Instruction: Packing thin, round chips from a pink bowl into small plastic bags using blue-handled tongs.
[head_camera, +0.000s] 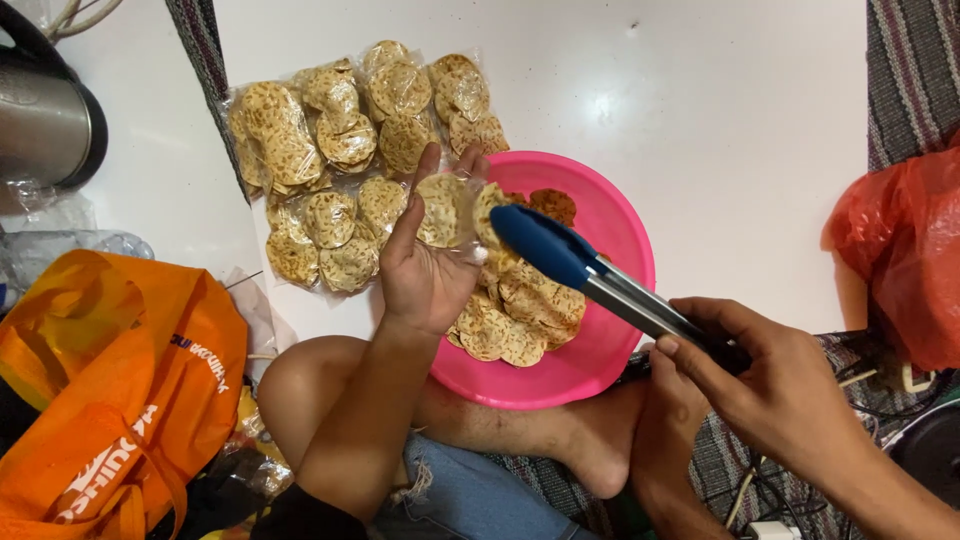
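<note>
the left hand (428, 262), palm up, cradles a small clear packet (447, 210) holding a round, seed-speckled cracker; its grip is loose, fingers only half curled, with the packet resting on fingertips and thumb above the far-left rim of the pink bowl (610, 350). the right hand (770, 385), at near right, has its grip wrapped around the metal handles of the blue-tipped tongs (545, 245). the tips look pressed together, lying over the bowl just right of the packet; whether they pinch anything cannot be told. loose crackers (520, 310) are heaped in the left half of the bowl, which sits partly on the white tabletop (740, 120) and partly over the person's folded leg (480, 420). filled packets (340, 150) lie in a cluster on the tabletop, far left of the bowl.

risks, as judged: the packet is balanced rather than clamped, so a nudge from the tong tips could tip it off the fingers into the bowl or onto the filled packets. the crackers look thin and brittle; a hard squeeze of the tongs could snap one. the bowl overhangs the leg, so a shift of the knee could tilt it and spill crackers. the packet's mouth is not clearly visible, so misalignment with the tongs cannot be ruled out.
</note>
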